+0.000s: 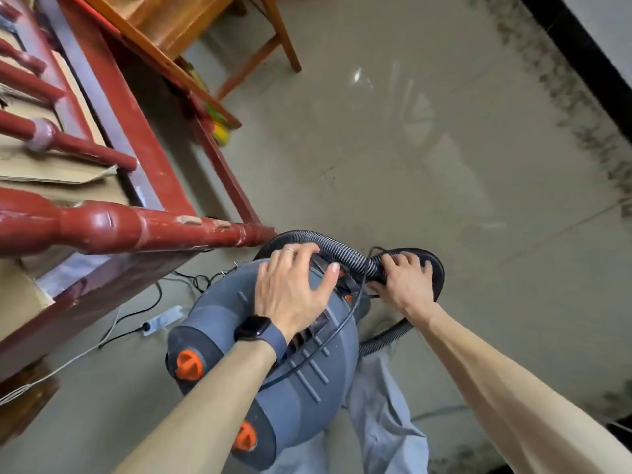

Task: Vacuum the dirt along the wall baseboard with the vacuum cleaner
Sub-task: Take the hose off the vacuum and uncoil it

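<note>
**Left hand [290,285] flat on the vacuum cleaner [212,309], right hand [405,282] round its hose [342,253]**

From my remote seat I see both forearms reach forward and down. The left hand, a watch [251,328] on its wrist, rests palm-down on the grey-blue top of the vacuum cleaner, fingers spread and straight, thumb out to the right. Just to its right, the right hand curls its fingers round the black ribbed hose and grips it where it loops over the machine's far end. A thin black cord [355,306] crosses the casing between the two wrists. The dirt [561,97] lies as a dark speckled band on the floor [342,148], far right, against the black baseboard [574,53], well apart from both hands. A red wooden frame [119,224] stands left, and a power strip [164,319] lies beneath it.
</note>
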